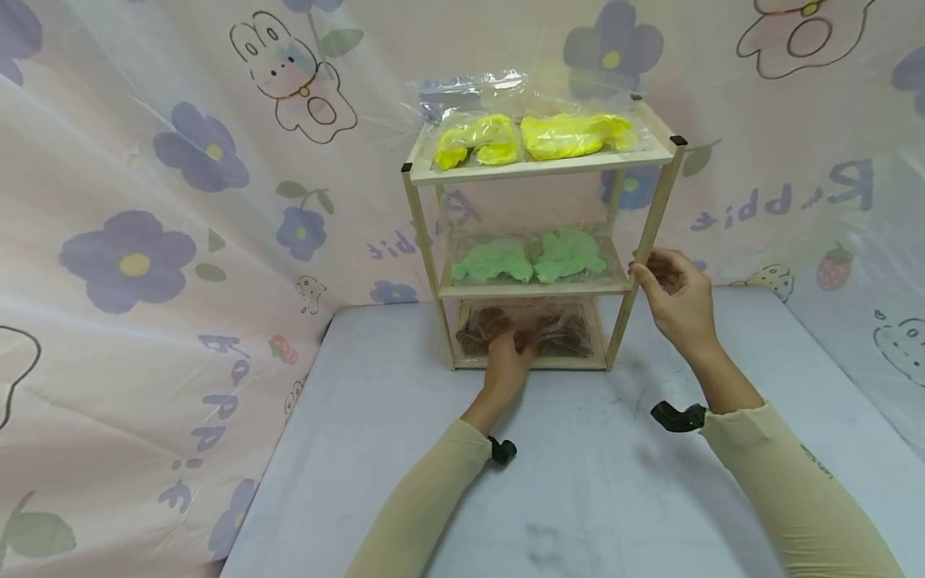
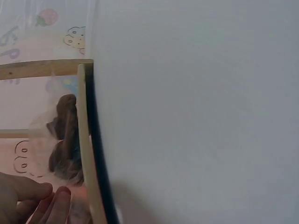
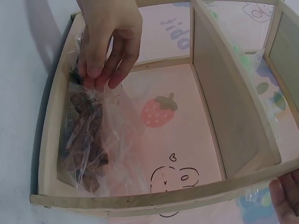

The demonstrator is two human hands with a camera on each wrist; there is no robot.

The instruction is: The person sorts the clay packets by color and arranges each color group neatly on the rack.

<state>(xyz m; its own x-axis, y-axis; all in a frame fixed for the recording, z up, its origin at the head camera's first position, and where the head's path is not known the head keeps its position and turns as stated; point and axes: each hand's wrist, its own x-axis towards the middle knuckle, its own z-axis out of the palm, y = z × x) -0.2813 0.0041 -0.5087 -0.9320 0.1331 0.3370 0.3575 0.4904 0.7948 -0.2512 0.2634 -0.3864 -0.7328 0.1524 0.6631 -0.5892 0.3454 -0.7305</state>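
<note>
A small three-tier wooden shelf rack (image 1: 535, 291) stands on the table. On its bottom tier lies a clear plastic bag of brown, lumpy stuff (image 1: 569, 335), seen up close in the right wrist view as a crumpled bag (image 3: 86, 144). My left hand (image 1: 509, 361) reaches into that tier from the front and pinches the bag's film between thumb and fingertips (image 2: 63, 191). With my right hand (image 1: 678, 299) I grip the rack's right front post at the middle tier's height, the thumb in front.
Two bagged green lumps (image 1: 569, 255) lie on the middle tier, and bagged bright yellow lumps (image 1: 574, 135) on the top one. The white table (image 1: 578, 482) ends at a patterned curtain (image 1: 144, 401) behind and at the sides.
</note>
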